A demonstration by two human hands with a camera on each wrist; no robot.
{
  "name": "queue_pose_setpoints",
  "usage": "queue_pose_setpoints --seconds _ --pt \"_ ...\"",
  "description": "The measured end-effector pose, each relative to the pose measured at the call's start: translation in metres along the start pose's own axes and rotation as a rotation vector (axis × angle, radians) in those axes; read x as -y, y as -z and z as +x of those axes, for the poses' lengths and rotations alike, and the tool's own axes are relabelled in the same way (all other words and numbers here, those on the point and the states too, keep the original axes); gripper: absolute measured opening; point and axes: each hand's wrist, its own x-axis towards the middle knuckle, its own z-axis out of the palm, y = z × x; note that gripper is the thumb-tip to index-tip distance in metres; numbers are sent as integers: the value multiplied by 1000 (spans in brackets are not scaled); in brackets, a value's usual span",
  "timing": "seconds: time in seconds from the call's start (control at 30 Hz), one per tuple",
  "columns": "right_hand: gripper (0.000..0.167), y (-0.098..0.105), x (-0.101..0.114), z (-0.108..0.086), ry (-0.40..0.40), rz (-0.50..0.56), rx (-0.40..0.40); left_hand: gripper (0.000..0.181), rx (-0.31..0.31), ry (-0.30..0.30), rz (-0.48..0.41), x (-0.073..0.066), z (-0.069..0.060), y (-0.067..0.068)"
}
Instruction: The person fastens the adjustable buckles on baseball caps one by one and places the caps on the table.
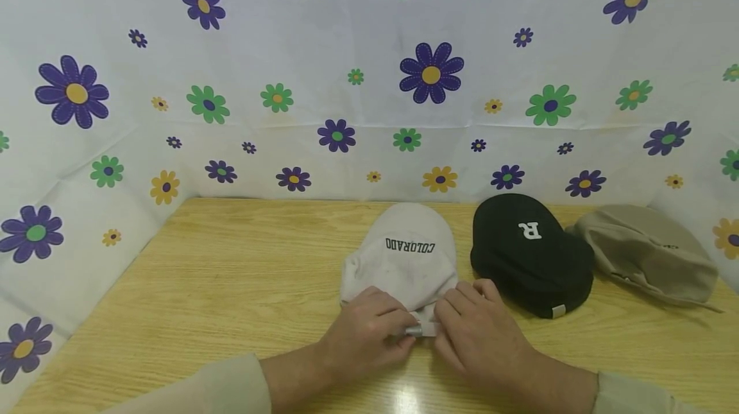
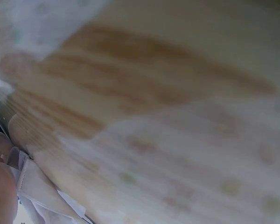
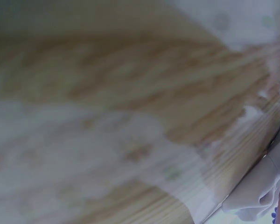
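Observation:
A pale cap point(image 1: 411, 266) with dark COLORADO lettering, upside down in the head view, lies on the wooden table point(image 1: 254, 260). My left hand point(image 1: 369, 327) pinches the cap's back strap point(image 1: 428, 328) beside a small silver buckle point(image 1: 413, 330). On the other side of the buckle, my right hand point(image 1: 482, 334) grips the strap and the cap's edge. The fingers cover part of the strap. In the left wrist view, pale cloth of the cap point(image 2: 42, 189) shows at the lower left; in the right wrist view, the cap point(image 3: 254, 191) appears at the lower right.
Right of the pale cap sits a black cap point(image 1: 519, 260) with a white R. A khaki cap point(image 1: 652, 253) lies beyond it at the far right, against the black one. A white flowered cloth point(image 1: 358, 35) hangs behind and beside the table.

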Motion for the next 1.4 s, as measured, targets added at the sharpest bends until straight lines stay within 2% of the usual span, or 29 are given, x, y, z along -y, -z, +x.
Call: queue_pose_setpoints --seconds 0.23,0.57,0.87,1.4 --pt "13 -3 1 1 44 17 -17 22 16 -2 -41 1 -1 0" --pt "13 -5 2 1 86 16 -17 23 -3 -40 -60 1 -1 -1" --pt "15 -2 1 -1 67 -14 55 22 -4 -28 -50 0 0 0" --pt "12 -2 1 -1 48 -10 37 23 -13 -29 -22 0 0 0"
